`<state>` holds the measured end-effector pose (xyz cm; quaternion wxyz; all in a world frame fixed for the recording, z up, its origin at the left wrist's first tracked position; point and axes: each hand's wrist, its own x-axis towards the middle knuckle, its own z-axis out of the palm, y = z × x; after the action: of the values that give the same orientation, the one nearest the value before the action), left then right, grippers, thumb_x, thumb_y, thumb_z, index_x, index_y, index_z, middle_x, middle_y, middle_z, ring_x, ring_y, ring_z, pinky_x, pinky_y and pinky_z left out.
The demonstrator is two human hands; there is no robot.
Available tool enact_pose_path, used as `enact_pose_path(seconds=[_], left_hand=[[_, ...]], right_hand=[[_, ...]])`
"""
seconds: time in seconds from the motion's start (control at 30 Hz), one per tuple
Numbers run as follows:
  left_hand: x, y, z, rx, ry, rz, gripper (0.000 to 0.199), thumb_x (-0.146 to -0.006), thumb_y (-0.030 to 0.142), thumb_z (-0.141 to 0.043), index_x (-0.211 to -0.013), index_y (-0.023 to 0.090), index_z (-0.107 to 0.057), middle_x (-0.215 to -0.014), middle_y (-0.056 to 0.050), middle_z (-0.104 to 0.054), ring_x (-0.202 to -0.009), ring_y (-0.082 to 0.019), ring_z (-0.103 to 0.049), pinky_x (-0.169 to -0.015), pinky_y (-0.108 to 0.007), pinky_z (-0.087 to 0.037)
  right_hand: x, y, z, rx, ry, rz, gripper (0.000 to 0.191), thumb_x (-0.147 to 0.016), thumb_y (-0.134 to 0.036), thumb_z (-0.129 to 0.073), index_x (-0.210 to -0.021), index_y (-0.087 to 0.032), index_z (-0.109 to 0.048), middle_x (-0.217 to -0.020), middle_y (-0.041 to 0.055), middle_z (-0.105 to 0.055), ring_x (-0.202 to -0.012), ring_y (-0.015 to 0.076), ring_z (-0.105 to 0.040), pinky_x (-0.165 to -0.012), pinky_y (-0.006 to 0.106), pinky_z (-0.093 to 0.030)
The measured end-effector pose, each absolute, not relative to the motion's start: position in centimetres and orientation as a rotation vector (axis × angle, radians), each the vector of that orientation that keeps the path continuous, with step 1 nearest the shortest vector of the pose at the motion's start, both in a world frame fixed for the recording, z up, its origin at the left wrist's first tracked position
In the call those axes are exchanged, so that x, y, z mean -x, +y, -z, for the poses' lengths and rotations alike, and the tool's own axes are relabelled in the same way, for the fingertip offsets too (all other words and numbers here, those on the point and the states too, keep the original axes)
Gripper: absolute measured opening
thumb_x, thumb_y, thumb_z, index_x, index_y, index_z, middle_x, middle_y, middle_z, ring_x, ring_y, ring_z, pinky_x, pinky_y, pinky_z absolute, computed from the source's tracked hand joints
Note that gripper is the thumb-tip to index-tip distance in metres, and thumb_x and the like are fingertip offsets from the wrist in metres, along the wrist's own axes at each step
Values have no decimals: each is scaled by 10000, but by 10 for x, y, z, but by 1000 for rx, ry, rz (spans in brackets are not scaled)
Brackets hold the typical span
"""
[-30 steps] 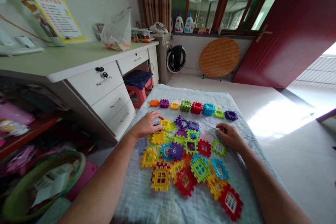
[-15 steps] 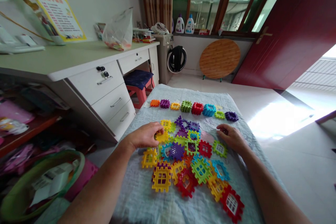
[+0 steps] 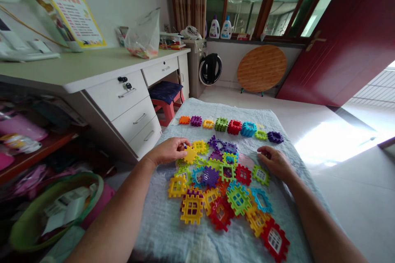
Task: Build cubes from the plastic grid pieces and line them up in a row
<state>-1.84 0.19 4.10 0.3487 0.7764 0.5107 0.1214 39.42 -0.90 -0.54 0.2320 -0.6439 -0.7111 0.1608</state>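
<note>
My left hand point(image 3: 169, 150) pinches a solid yellow toothed building tile point(image 3: 190, 154) at the left edge of a loose pile. Just beyond it lies another yellow tile point(image 3: 200, 146). My right hand point(image 3: 273, 159) rests on the cloth at the pile's right, fingers loosely bent and slightly apart, with nothing visible in them. Nearest to it is a green window tile point(image 3: 261, 175). Between the hands are more interlocking tiles, such as a purple one point(image 3: 210, 176), a red one point(image 3: 243, 174) and a blue frame point(image 3: 261, 200).
Beyond the pile, a row of colour-sorted tile stacks, among them a red stack point(image 3: 234, 127) and a blue stack point(image 3: 248, 129), crosses the cloth-covered table point(image 3: 160, 230). A white desk point(image 3: 120, 98) and a stool point(image 3: 166, 92) stand left. Below sits a green-rimmed basket point(image 3: 18, 238).
My left hand has lifted the yellow tile slightly from the pile, tilting it and uncovering green pieces beneath. My right hand stays in about the same place. The view has shifted slightly.
</note>
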Motion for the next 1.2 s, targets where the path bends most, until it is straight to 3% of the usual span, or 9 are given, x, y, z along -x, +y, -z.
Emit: enact_pose_path(seconds=[0.17, 0.3, 0.5, 0.77, 1.2], left_hand=[[28, 2, -44, -2305, 1487, -383, 466, -688, 350, -655, -1126, 206, -586, -1126, -65, -565, -971, -218, -547, -882, -318, -425], [25, 0, -45, -2397, 1335, -252, 528, -671, 318, -699, -1177, 258, -560, -1201, -33, -532, -1145, -240, -460, -1008, -338, -344], [13, 0, -39, -2429, 1261, -205, 461, -651, 194, -654, -1104, 250, -586, -1132, -19, -582, -1098, -245, -471, -988, -347, -345], [15, 0, -39, -2384, 1271, -189, 543, -631, 194, -663, -1159, 268, -561, -1142, -31, -550, -1113, -263, -459, -1001, -373, -347], [15, 2, -38, -2420, 1256, -236, 474, -640, 218, -683, -1103, 242, -583, -1156, -27, -576, -1123, -251, -462, -1010, -361, -340]], right_hand=[[-395, -9, 7, 1773, -1954, -431, 318, -774, -392, -493, -930, -167, -655, -627, 1, -595, -555, 146, -520, -562, 277, -384], [-396, -8, 8, 1771, -1956, -429, 314, -774, -394, -496, -929, -171, -653, -636, 2, -603, -560, 147, -528, -564, 277, -386], [-396, -8, 8, 1757, -1954, -421, 309, -771, -386, -493, -922, -173, -657, -625, 2, -601, -553, 145, -520, -556, 274, -385], [-395, -9, 6, 1768, -1960, -421, 317, -772, -393, -491, -922, -170, -658, -626, 2, -597, -556, 147, -524, -561, 277, -387], [-394, -9, 6, 1764, -1949, -458, 304, -773, -375, -487, -924, -167, -649, -643, 6, -600, -583, 154, -529, -579, 280, -389]])
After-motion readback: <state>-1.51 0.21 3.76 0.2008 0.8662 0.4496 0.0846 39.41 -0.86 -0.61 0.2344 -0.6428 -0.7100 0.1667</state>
